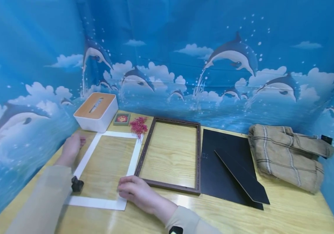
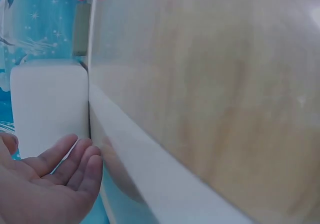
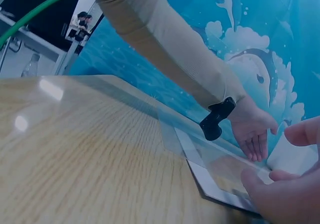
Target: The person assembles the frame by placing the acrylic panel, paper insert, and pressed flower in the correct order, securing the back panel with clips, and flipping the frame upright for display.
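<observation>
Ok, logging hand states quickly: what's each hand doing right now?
Left hand: open, fingers straight at the white mat's far left edge.
Right hand: pinching the glass pane over the mat's near corner.

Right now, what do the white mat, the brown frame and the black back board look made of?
White mat: looks like matte card, thin and flat, with a clear glossy sheet over it, likely glass or acrylic, given the reflections. Brown frame: wood or wood-look plastic; moulded dark rim, can't tell which. Black back board: matte fibreboard or card, thin and rigid.

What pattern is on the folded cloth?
Tan with dark plaid lines; the cloth shows best in the head view.
</observation>
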A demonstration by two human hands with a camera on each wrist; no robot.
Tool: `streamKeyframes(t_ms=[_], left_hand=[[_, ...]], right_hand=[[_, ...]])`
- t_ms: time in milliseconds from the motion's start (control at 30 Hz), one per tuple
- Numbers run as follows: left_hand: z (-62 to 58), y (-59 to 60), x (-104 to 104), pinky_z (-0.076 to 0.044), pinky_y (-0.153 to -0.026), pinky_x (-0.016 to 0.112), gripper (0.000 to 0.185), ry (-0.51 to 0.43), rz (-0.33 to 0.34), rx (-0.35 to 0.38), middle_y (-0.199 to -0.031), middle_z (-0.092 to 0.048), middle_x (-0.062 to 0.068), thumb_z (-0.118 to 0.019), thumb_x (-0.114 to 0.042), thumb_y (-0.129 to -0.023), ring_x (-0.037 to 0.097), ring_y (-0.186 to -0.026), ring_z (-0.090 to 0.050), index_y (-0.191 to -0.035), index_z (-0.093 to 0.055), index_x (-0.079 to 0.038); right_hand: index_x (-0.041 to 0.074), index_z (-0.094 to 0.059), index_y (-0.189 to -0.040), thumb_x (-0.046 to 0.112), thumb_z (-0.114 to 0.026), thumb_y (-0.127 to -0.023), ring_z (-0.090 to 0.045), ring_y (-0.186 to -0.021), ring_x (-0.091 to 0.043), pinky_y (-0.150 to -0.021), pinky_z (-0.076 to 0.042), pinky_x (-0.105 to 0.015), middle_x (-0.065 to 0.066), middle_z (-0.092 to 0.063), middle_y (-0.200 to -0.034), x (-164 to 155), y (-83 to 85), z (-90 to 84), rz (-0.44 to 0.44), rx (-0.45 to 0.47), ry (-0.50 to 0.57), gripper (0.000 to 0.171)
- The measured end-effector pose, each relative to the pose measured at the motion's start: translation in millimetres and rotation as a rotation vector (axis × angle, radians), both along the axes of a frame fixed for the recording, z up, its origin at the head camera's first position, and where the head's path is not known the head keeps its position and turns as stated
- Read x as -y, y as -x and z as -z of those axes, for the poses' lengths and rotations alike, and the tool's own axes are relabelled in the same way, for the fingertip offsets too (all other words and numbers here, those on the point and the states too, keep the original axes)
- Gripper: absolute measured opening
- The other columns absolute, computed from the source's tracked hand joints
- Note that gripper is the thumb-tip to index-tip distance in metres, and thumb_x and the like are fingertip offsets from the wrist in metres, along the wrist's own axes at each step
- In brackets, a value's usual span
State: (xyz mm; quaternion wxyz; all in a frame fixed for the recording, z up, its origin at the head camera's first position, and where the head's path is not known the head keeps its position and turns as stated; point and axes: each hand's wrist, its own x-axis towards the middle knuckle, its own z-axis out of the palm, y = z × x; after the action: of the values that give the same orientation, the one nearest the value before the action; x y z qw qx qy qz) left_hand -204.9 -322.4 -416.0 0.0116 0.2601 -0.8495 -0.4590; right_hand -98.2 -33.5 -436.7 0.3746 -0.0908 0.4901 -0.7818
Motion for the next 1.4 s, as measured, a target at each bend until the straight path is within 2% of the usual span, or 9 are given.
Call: streamKeyframes(t_ms=[133,267,367,533,900,1033,1167,1300,1400], left_hand=[[10.8,6.2,7,-0.046,-0.072,0.030,0.063,-0.008,-0.015,-0.035,-0.116,-0.053,0.024,-0.009,-0.034,-0.095,0.020,-0.085,-0.054,-0.121,-0.049,0.008],[39.9,21.3,28,-0.044,-0.072,0.023,0.074,-0.027,-0.036,-0.040,-0.118,-0.053,0.018,-0.005,-0.048,-0.093,0.003,-0.070,-0.048,-0.124,-0.048,0.003],[62.3,31.3,44,-0.044,-0.082,0.027,0.079,-0.091,-0.065,-0.032,-0.123,-0.049,0.015,-0.004,-0.056,-0.090,0.002,-0.076,-0.049,-0.128,-0.045,-0.001],[77.3,37.5,54,-0.043,-0.092,0.030,0.077,-0.199,-0.118,-0.056,-0.125,-0.048,0.013,-0.007,-0.056,-0.091,0.006,-0.090,-0.051,-0.131,-0.043,-0.002],[74.7,31.5,53,-0.042,-0.091,0.020,0.064,-0.397,-0.163,-0.085,-0.111,-0.048,0.004,-0.015,-0.046,-0.096,0.005,-0.094,-0.049,-0.135,-0.035,0.000],[62.3,24.5,44,-0.041,-0.092,0.019,0.061,-0.474,-0.193,-0.122,-0.107,-0.047,0.002,-0.019,-0.043,-0.097,0.009,-0.100,-0.047,-0.135,-0.033,0.002],[36.6,11.1,24,-0.042,-0.087,0.014,0.056,-0.499,-0.218,-0.134,-0.114,-0.046,0.008,-0.019,-0.038,-0.098,0.015,-0.104,-0.046,-0.134,-0.034,0.002],[43.6,15.9,29,-0.037,-0.097,0.021,0.056,-0.515,-0.217,-0.122,-0.115,-0.044,0.008,-0.018,-0.039,-0.097,0.017,-0.110,-0.044,-0.134,-0.034,0.000],[59.5,24.3,46,-0.039,-0.095,0.021,0.053,-0.538,-0.173,-0.095,-0.107,-0.045,0.002,-0.022,-0.043,-0.097,0.011,-0.103,-0.046,-0.129,-0.040,-0.005]], right_hand=[[-0.011,-0.037,-0.122,0.004,-0.051,-0.084,-0.051,-0.106,-0.024,-0.101,-0.037,-0.039,-0.020,-0.045,-0.118,5,1.0,5.0,0.033,0.078,0.045,0.043],[-0.013,-0.034,-0.125,0.004,-0.049,-0.085,-0.044,-0.118,-0.034,-0.104,-0.032,-0.043,-0.027,-0.041,-0.125,9,1.0,7.6,0.058,0.139,0.089,0.046],[-0.015,-0.030,-0.127,0.002,-0.048,-0.085,-0.038,-0.122,-0.038,-0.104,-0.031,-0.044,-0.029,-0.038,-0.128,14,0.0,7.5,0.080,0.178,0.118,0.048],[-0.017,-0.026,-0.130,0.000,-0.048,-0.084,-0.037,-0.123,-0.039,-0.105,-0.030,-0.044,-0.029,-0.038,-0.128,22,-1.6,6.5,0.116,0.200,0.119,0.053],[-0.017,-0.029,-0.127,0.001,-0.049,-0.081,-0.047,-0.113,-0.034,-0.103,-0.034,-0.043,-0.026,-0.045,-0.118,29,-1.0,6.1,0.187,0.196,0.066,0.053],[-0.015,-0.031,-0.126,0.003,-0.050,-0.081,-0.047,-0.112,-0.034,-0.103,-0.032,-0.044,-0.024,-0.047,-0.116,30,-0.8,3.0,0.182,0.191,0.061,0.053],[-0.013,-0.031,-0.126,0.003,-0.049,-0.081,-0.047,-0.111,-0.037,-0.103,-0.033,-0.045,-0.021,-0.045,-0.115,34,-1.9,0.3,0.187,0.229,0.096,0.051],[-0.016,-0.024,-0.130,-0.001,-0.050,-0.080,-0.052,-0.105,-0.035,-0.100,-0.038,-0.043,-0.024,-0.041,-0.119,40,-3.0,-0.2,0.222,0.224,0.113,0.058],[-0.019,-0.016,-0.133,0.000,-0.053,-0.083,-0.058,-0.096,-0.027,-0.096,-0.042,-0.039,-0.027,-0.045,-0.118,44,-1.4,-0.5,0.212,0.144,0.067,0.065]])
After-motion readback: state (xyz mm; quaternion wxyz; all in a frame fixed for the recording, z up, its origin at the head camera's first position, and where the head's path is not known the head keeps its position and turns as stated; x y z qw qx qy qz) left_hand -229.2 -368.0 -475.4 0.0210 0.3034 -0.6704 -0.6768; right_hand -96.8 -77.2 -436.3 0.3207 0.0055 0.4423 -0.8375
